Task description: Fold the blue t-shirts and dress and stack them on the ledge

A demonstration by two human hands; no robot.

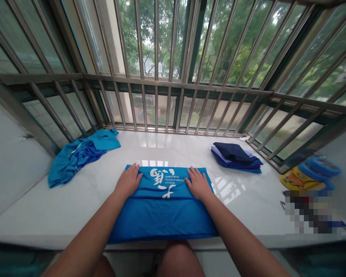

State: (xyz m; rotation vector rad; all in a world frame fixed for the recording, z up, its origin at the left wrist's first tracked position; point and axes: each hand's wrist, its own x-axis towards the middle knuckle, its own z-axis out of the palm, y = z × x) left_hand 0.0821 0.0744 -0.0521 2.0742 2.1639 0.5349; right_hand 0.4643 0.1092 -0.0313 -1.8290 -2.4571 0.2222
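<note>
A blue T-shirt with white lettering lies partly folded on the white sill in front of me, its near edge at the sill's front. My left hand rests flat on its far left side, fingers stretched forward. On the far right side, my right hand lies flat with the fingers spread. The white print, which includes the words "Dalian International Marathon", shows between the two hands. A fold line crosses the shirt just below the print. Neither hand grips the cloth.
A crumpled blue garment lies at the left. Folded dark clothes are stacked at the right. Beyond them stand a yellow and blue container and a blurred-out patch of items. Metal window bars enclose the sill.
</note>
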